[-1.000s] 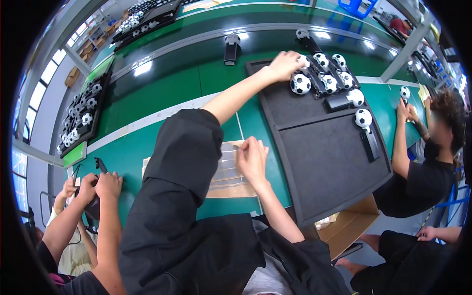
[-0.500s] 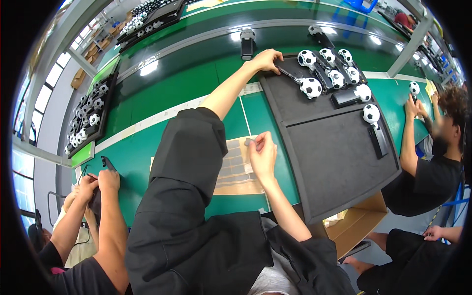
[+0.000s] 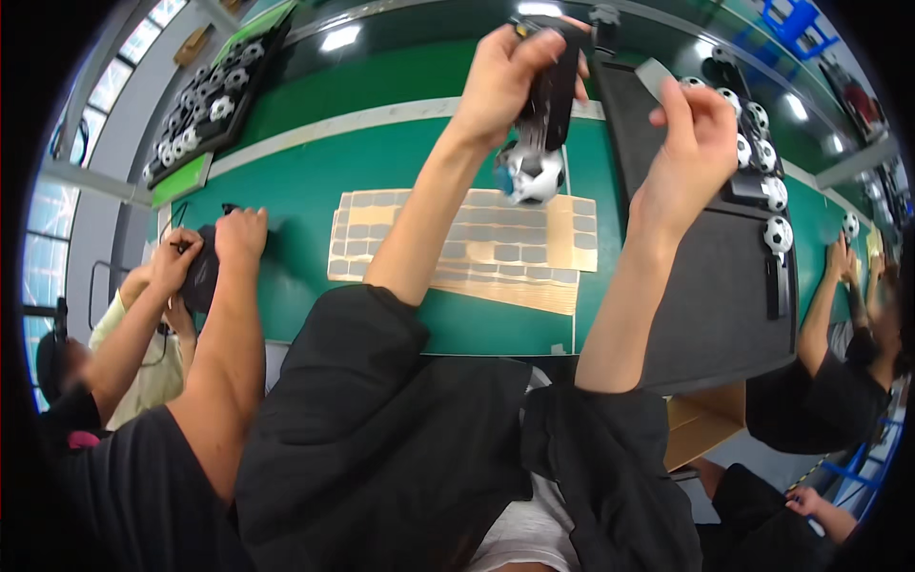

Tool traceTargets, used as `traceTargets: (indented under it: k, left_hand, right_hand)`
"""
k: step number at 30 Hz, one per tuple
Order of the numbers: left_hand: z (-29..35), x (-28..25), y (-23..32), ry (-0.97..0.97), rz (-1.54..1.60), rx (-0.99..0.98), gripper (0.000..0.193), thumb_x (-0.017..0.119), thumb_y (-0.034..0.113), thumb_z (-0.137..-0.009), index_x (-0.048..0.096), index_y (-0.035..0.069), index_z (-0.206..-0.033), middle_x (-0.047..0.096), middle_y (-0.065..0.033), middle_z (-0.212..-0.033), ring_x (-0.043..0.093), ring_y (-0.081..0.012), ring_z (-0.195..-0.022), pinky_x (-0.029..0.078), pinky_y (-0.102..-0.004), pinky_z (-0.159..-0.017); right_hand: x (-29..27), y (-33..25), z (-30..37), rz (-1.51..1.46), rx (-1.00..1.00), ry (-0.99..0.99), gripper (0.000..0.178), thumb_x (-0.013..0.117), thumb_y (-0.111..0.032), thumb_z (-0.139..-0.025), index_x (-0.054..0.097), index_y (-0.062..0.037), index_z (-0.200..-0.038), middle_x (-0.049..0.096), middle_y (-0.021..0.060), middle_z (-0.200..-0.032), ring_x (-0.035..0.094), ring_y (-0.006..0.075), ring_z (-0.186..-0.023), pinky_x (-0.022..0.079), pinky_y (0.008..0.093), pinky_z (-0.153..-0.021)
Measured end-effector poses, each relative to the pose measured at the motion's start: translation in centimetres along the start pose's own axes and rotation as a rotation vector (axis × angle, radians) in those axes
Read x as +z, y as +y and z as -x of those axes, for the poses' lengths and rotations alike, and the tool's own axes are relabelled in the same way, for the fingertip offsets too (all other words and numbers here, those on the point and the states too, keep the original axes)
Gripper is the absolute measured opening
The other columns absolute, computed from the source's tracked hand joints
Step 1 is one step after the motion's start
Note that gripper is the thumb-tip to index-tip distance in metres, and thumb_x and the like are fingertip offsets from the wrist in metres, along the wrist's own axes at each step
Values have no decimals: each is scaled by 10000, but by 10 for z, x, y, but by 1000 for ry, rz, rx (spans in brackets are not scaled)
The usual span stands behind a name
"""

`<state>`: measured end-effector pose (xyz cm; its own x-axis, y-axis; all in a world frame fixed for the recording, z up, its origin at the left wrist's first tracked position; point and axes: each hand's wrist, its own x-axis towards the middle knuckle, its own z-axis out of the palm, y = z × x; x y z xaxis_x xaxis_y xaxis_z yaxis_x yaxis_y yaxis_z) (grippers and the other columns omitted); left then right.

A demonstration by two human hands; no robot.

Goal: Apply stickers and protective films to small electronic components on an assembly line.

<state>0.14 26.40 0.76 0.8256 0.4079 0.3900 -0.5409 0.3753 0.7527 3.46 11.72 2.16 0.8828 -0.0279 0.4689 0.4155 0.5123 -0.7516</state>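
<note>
My left hand (image 3: 498,91) is wrapped round the black handle of a gadget with a football-patterned head (image 3: 553,100). Its ball end points down toward me, and the hand and ball are slightly blurred. To the right, my right hand (image 3: 696,143) pinches a small grey sticker (image 3: 653,78) between thumb and finger, apart from the gadget. Below both hands, brown backing sheets (image 3: 562,238) with rows of grey stickers lie on the green table. Beside my right forearm is a black tray (image 3: 705,315), with several similar football-headed gadgets at its far and right sides.
Another gadget (image 3: 604,27) stands on the dark strip beyond the table. At the far left, a second black tray (image 3: 214,114) is full of such gadgets. A co-worker's hands (image 3: 238,234) work at the left; another person (image 3: 824,315) sits at the right. An open cardboard box (image 3: 705,419) is below the tray.
My left hand has lifted a gadget from the black tray's far left and brought it back over the table. My right hand has risen from the sticker sheets with a grey sticker. The view has shifted.
</note>
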Motion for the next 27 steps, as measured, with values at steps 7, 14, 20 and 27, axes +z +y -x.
traceTargets:
  k: [7, 14, 20, 27]
  left_hand:
    - [68, -6, 53, 4, -304, 101, 554, 708, 143, -645, 512, 0, -1143, 613, -113, -772, 599, -165, -630, 509, -245, -594]
    - [72, -10, 63, 53, -699, 530, 520, 660, 333, -719, 546, -14, -1088, 619, -85, -788, 592, -154, -619, 505, -253, -571]
    - [73, -24, 68, 30, -954, 727, 529, 646, 444, -721, 579, -17, -972, 617, -72, -781, 577, -148, -588, 484, -243, -536]
    - [73, -30, 67, 35, -1096, 794, 604, 608, 573, -698, 573, -13, -843, 607, -84, -734, 557, -151, -551, 458, -234, -493]
  right_hand:
    - [66, 7, 24, 79, 85, -408, 127, 627, -45, -774, 531, -7, -848, 529, 43, -761, 479, 87, -626, 391, 178, -597]
    - [75, 3, 33, -87, 93, -475, 110, 616, -50, -768, 530, 14, -792, 496, 55, -719, 457, 91, -576, 388, 172, -551]
    - [60, -22, 34, -491, 416, -689, 71, 583, -39, -772, 537, 13, -757, 473, 50, -687, 430, 89, -548, 380, 172, -534]
    - [62, -23, 47, -270, 356, -812, 68, 511, -46, -809, 512, -11, -750, 429, 30, -697, 387, 66, -522, 347, 147, -484]
